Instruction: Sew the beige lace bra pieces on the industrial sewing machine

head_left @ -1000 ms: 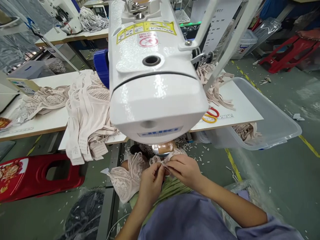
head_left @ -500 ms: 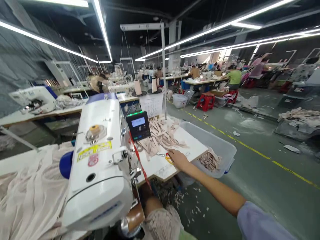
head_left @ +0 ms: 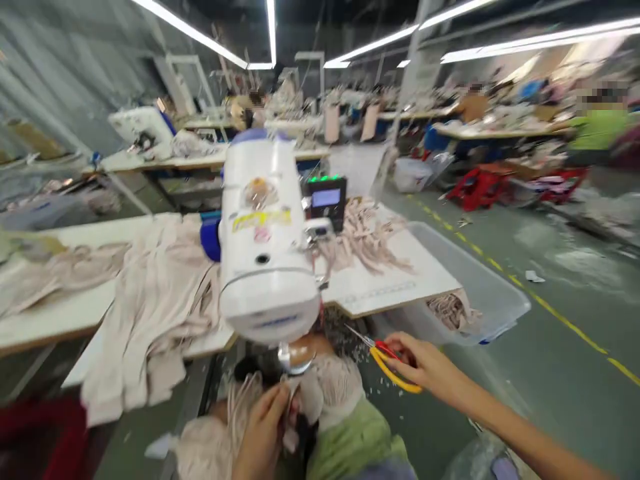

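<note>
My right hand is closed round a pair of scissors with red and yellow handles. The blades point up and left, over the floor in front of the table edge. Low in the view, my left hand pinches a piece of pale beige fabric above my lap. More gathered beige fabric lies across my knees. A white sewing machine stands just beyond my hands, its needle area partly hidden.
Beige strips lie on the white table beside a control panel. A clear plastic bin stands at the right. Beige cloth hangs off the table's left side. A person in green sits farther back.
My right hand has lifted the scissors off the table and brought them toward my lap. My left hand has come into view with fabric. The view has swung left and down.
</note>
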The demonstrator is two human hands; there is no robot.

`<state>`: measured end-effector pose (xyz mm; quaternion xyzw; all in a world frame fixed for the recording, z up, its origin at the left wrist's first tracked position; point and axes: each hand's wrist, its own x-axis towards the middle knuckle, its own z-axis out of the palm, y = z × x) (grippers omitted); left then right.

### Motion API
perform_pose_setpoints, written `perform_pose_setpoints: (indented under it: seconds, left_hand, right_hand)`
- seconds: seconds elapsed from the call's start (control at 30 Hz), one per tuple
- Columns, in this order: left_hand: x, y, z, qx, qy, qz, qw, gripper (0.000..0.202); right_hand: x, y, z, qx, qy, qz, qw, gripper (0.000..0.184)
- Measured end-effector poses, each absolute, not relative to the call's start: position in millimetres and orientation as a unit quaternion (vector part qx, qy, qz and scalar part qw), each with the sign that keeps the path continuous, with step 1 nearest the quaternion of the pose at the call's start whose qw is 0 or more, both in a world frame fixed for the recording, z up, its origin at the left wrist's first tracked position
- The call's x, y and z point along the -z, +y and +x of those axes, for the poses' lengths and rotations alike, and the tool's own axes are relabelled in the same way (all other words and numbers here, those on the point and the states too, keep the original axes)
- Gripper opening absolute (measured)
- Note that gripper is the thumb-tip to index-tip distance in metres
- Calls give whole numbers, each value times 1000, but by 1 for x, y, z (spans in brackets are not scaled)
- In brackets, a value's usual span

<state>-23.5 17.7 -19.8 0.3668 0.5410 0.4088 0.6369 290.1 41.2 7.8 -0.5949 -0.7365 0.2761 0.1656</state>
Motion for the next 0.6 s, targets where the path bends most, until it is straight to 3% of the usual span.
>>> perform_pose_setpoints:
  seconds: [0.13, 0.3, 0.6]
  left_hand:
    - [16, 14, -19, -417, 551, 288, 663, 47]
    - [13, 12, -22, -409, 550, 281, 672, 40]
    - [8, 9, -24, -378, 556, 318, 669, 25]
  right_hand:
    - [-8, -2, 259, -334, -785, -505, 129, 46]
    - [-3, -12, 229, -283, -822, -480, 118, 35]
    - [5, 6, 206, -253, -864, -420, 113, 35]
